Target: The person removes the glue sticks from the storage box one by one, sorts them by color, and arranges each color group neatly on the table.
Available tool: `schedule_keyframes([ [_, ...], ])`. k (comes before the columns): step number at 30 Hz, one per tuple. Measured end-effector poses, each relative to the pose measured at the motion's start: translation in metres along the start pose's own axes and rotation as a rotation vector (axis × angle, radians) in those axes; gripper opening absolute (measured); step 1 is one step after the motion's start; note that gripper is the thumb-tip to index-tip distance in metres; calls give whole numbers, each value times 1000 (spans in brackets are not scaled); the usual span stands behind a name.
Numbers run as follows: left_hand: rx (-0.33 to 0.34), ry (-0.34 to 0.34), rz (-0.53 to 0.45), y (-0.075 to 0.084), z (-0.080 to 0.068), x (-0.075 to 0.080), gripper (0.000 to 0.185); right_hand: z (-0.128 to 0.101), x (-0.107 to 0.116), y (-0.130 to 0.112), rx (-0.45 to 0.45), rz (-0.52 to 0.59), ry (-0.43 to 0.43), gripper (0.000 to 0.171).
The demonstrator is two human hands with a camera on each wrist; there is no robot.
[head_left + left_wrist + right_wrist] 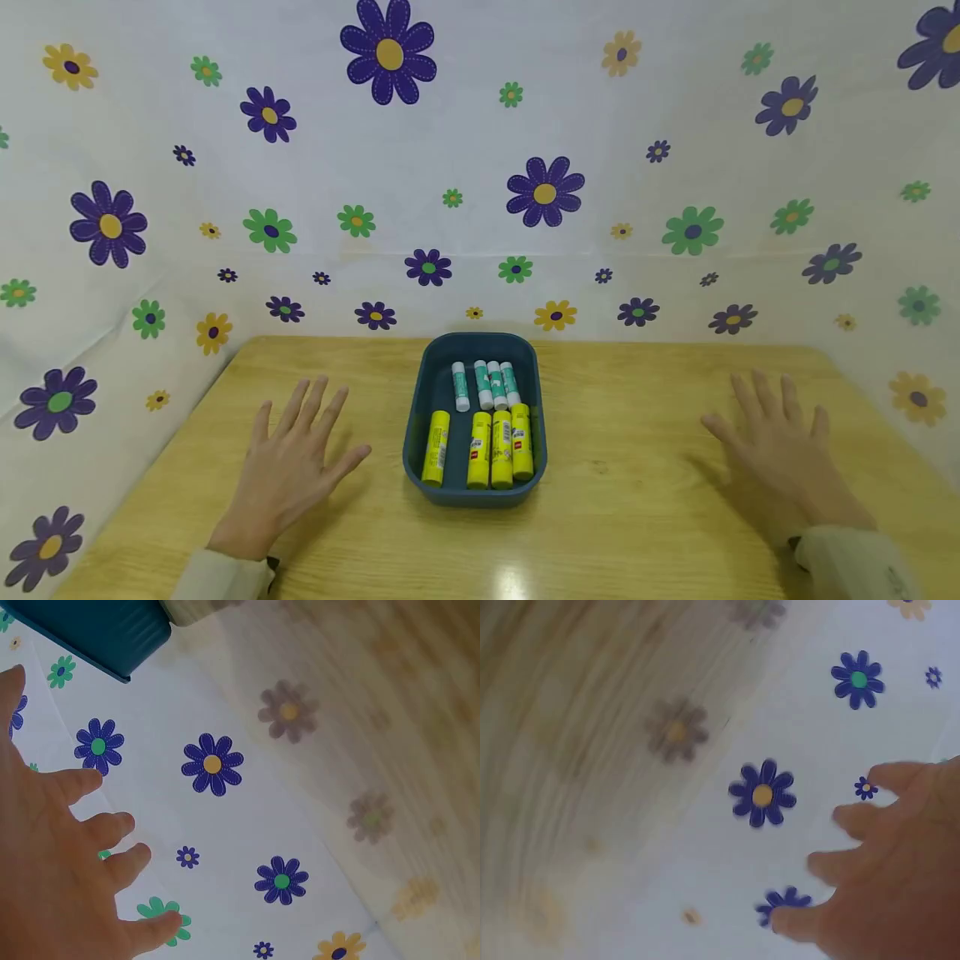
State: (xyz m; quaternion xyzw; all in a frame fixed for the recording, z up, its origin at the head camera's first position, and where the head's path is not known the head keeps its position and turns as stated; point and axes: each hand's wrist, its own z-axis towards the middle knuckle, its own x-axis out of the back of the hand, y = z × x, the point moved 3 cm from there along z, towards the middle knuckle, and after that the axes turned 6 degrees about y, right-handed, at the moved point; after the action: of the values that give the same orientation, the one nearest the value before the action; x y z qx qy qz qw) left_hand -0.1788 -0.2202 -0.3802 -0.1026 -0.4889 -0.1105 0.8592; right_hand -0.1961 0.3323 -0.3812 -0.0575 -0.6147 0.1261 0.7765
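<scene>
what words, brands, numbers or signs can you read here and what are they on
No text is clear enough to quote.
Yellow glue sticks: dark print, red label blocks and barcode-like patches show, but the lettering is too small to read.
White-and-green glue sticks: small markings on the green bands, too small to read.
Blue tray: no lettering visible.
Floral cloth: printed flowers, no words or numbers visible.
</scene>
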Motion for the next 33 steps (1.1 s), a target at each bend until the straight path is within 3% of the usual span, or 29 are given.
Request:
schedule_keyframes([
  [6,-58,-12,-82,14,5,9,74,14,13,-16,-67,355,-130,72],
  [15,-168,-84,-150,44,5,16,70,56,29,-69,-101,666,-175,67],
  [25,-233,-130,-210,59,1,8,67,94,27,-113,-161,888,-242,71],
  [33,-275,-156,-231,65,0,7,67,110,24,-140,-212,1012,-276,59],
])
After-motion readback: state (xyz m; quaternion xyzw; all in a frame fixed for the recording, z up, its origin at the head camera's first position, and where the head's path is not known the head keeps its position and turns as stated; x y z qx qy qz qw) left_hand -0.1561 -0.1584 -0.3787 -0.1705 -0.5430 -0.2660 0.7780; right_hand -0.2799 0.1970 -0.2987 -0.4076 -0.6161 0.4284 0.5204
